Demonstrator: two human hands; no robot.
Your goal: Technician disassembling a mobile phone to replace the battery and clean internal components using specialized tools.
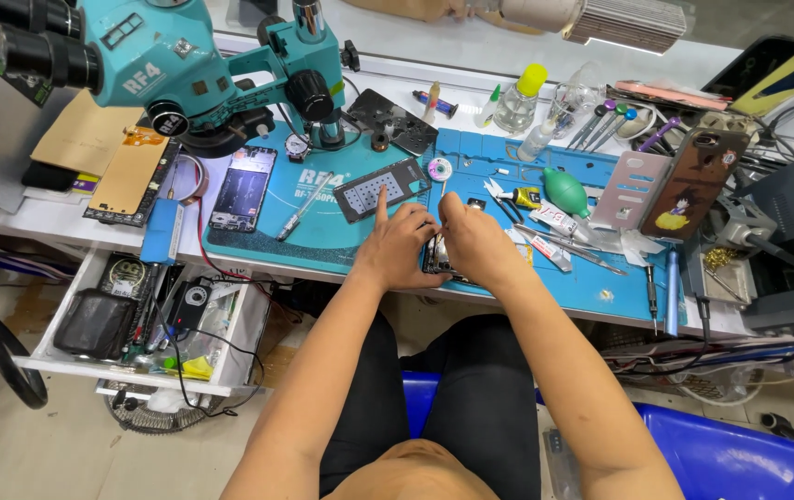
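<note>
Hands meet at the middle of the frame, over the near edge of a blue work mat (591,278) on the desk (36,218). The left hand (400,248) and the right hand (474,243) both grasp an opened phone (435,261), which lies on the mat between them and is mostly hidden by the fingers; the left forefinger points up, off the phone. Just above the left hand lies a dark flat plate with rows of holes (380,190). In the upper left of the frame stands a teal microscope (175,65), and below it another dismantled phone (243,188) lies face up. To the right of the hands lie tweezers (559,243), a green rubber blower (565,192) and small tubes. An open drawer (151,329) full of tools hangs at lower left.
</note>
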